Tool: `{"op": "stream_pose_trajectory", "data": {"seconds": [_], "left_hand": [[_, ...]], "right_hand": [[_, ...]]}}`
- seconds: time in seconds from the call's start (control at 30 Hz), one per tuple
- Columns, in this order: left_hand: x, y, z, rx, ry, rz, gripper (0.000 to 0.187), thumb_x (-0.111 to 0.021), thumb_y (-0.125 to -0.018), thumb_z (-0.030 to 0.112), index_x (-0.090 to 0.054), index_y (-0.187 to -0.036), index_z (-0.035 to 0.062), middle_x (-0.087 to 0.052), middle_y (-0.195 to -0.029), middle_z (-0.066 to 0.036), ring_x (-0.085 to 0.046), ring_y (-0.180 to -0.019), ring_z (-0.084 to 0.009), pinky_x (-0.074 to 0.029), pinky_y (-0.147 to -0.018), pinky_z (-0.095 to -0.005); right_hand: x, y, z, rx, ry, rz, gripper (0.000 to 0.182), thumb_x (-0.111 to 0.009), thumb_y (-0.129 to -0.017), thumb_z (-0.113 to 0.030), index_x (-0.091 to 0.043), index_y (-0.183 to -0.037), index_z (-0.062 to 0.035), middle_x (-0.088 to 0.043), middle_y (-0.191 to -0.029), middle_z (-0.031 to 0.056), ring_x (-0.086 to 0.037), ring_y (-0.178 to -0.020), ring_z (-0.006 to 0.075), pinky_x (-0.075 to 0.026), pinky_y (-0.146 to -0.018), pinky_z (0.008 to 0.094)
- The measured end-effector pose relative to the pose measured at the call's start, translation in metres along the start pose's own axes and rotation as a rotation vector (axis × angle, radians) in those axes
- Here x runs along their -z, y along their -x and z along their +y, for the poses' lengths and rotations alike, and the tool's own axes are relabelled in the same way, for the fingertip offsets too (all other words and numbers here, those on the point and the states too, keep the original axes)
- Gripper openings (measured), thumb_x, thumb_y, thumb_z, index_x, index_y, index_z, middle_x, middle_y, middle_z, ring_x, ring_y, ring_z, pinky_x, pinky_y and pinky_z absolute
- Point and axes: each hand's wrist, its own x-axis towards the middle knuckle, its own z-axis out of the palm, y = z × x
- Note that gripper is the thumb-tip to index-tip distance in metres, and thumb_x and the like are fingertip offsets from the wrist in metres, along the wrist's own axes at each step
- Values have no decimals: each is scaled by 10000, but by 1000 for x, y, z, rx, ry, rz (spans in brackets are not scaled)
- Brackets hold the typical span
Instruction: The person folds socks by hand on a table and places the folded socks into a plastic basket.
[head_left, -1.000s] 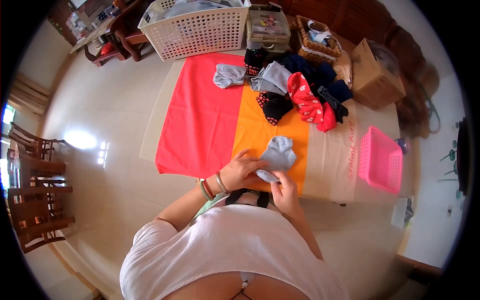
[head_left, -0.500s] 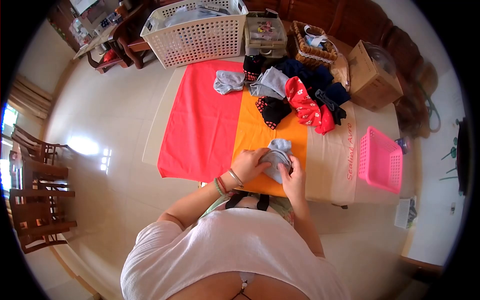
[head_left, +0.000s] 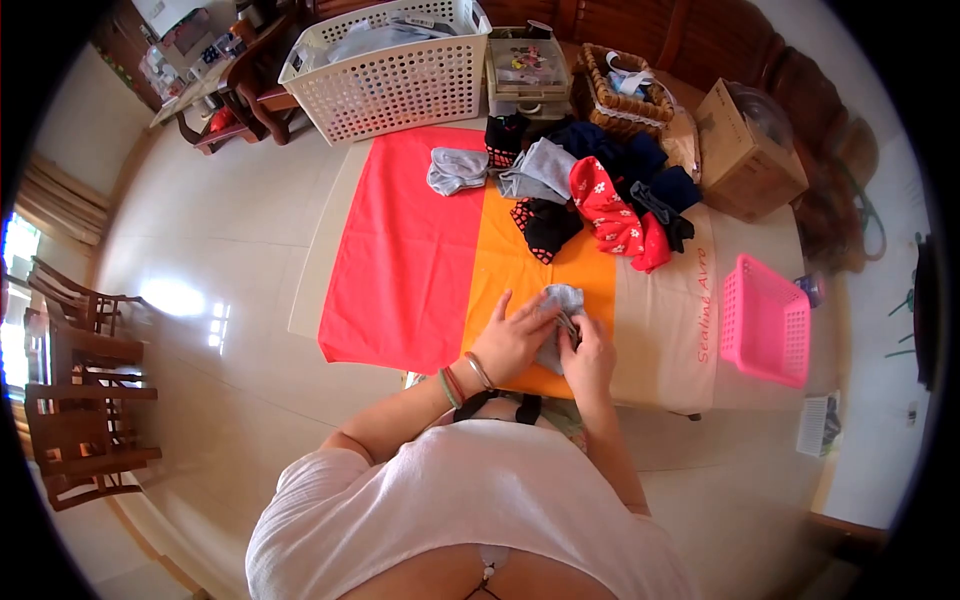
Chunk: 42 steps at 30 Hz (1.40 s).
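Note:
A light grey bundle that looks like socks [head_left: 562,298] lies at the front of the table on the orange cloth stripe, between my two hands. My left hand [head_left: 512,338] reaches over it from the left, fingertips on the fabric and one finger raised. On the right side, my right hand [head_left: 588,358] pinches the bundle between thumb and fingers. My hands cover part of it. Farther back is a heap of clothes: folded grey fabric [head_left: 540,168], a red flowered piece [head_left: 612,215] and a black piece with red pattern [head_left: 546,230]. Another folded grey bundle [head_left: 458,171] lies left of them.
A white perforated basket [head_left: 390,88], a clear-lidded box [head_left: 527,68], a wicker basket [head_left: 625,95] and a cardboard box [head_left: 748,155] line the back. At the right stands a pink basket [head_left: 765,320]. Wooden chairs [head_left: 85,390] are off to the left.
My left hand has shifted across the grey bundle, its fingers now over the top. The bundle looks narrower and more folded. My right hand has turned inward and closed on it.

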Motion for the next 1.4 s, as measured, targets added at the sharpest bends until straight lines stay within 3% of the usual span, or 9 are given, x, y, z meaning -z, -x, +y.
{"op": "stream_pose_trajectory", "data": {"seconds": [0.17, 0.27, 0.37, 0.5, 0.63, 0.9, 1.03, 1.2, 1.4], "left_hand": [[-4, 3, -4, -54, -107, -106, 440, -554, -754, 170, -514, -1191, 138, -392, -1336, 16, -378, -1225, -196, -299, -940, -532], [-7, 3, -6, -86, -66, -67, 463, -575, -738, 143, -499, -1193, 108, -417, -1310, -41, -405, -1194, -224, -336, -925, -482], [-4, 1, -2, 74, 262, 31, 502, -609, -709, 116, -480, -1192, 67, -476, -1203, -112, -454, -1105, -263, -373, -885, -416], [-1, -6, 1, 210, 363, 126, 524, -651, -677, 124, -482, -1167, 44, -514, -969, -123, -486, -919, -285, -383, -792, -384], [0, -9, -2, 178, 268, 117, 499, -658, -668, 132, -500, -1134, 50, -519, -916, -92, -484, -883, -267, -372, -754, -358], [5, -13, -5, 10, 291, 225, 349, -620, -700, 84, -545, -1040, 66, -518, -785, -82, -520, -775, -258, -396, -732, -352], [15, -6, 6, 135, 494, 145, 229, -563, -752, 52, -536, -980, 61, -527, -790, -113, -555, -695, -284, -453, -621, -354], [0, -3, 3, 338, 338, 71, 136, -541, -757, 51, -517, -891, 60, -528, -789, -125, -566, -653, -292, -467, -564, -362], [-5, -9, 10, 196, 200, 200, 129, -552, -731, 52, -524, -856, 66, -500, -755, -106, -537, -616, -283, -453, -557, -352]], "right_hand": [[-5, -9, 11, 115, 95, 180, 387, -641, -732, -235, -503, -1009, -2, -454, -1105, 186, -436, -1031, 372, -396, -805, 436], [-6, -10, 14, 136, 201, 110, 375, -637, -743, -237, -511, -1002, 5, -466, -1087, 202, -430, -1032, 375, -363, -843, 460], [-11, -12, 19, 117, 158, 118, 314, -630, -755, -218, -518, -946, 4, -479, -1058, 181, -448, -989, 361, -372, -806, 454], [-14, -20, 27, 132, 55, 134, 223, -654, -720, -119, -505, -842, -8, -496, -939, 162, -464, -900, 349, -376, -751, 436], [-7, -28, 24, 44, -24, -11, 221, -664, -706, -94, -476, -786, -9, -506, -835, 151, -488, -807, 324, -391, -698, 401], [-9, -30, 29, -146, -222, -58, 222, -670, -716, -109, -491, -793, -2, -535, -742, 141, -531, -673, 289, -425, -614, 367], [-4, -28, 29, -239, -331, -64, 207, -663, -727, -111, -508, -797, 6, -549, -701, 138, -541, -631, 252, -432, -596, 339], [-3, -27, 28, -183, -317, -46, 193, -659, -737, -98, -506, -794, 4, -550, -680, 127, -538, -598, 226, -430, -569, 324], [-1, -23, 24, -126, -374, -1, 185, -657, -728, -52, -505, -817, 4, -563, -704, 123, -552, -613, 219, -440, -584, 318]]}}
